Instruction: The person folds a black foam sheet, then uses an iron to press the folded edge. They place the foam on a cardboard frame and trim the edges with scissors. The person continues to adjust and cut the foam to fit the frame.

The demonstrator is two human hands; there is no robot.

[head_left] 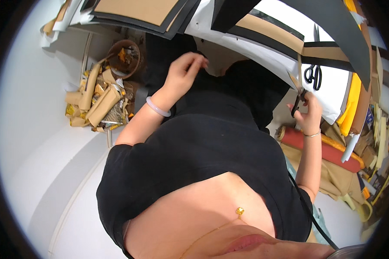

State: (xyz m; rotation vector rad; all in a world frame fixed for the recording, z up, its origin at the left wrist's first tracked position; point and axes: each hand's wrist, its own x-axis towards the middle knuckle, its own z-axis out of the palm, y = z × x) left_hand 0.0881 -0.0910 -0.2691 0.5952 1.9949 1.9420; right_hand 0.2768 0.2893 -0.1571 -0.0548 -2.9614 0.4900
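Head view: my right hand (311, 115) has fingers hooked round black-handled scissors (295, 108), just beside the white sheet (330, 100), right. My left hand (182, 74), well left, curls loosely; whether it pinches anything, I cannot tell. Recommended: wrist steady, left fingers clear of the blades.

Strips (268, 33), scissors (314, 69) on white table (333, 93)
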